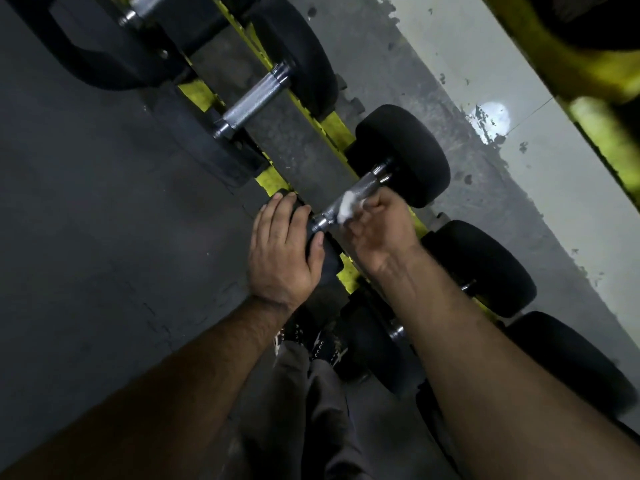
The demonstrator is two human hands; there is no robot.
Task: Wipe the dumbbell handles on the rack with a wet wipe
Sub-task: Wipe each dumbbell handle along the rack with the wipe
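Observation:
A black dumbbell with a knurled metal handle (363, 188) lies on the yellow rack (337, 128) at mid-frame. My right hand (379, 226) pinches a crumpled white wet wipe (348, 207) against that handle. My left hand (280, 251) rests over the dumbbell's near black head (323, 263), fingers curved around it. The far head (403, 154) is uncovered.
Another dumbbell (256, 98) with a bare metal handle sits further up the rack, and more black dumbbells (479, 266) lie to the lower right under my right forearm. Dark rubber floor (86, 220) spreads to the left. My shoes (311, 344) show below.

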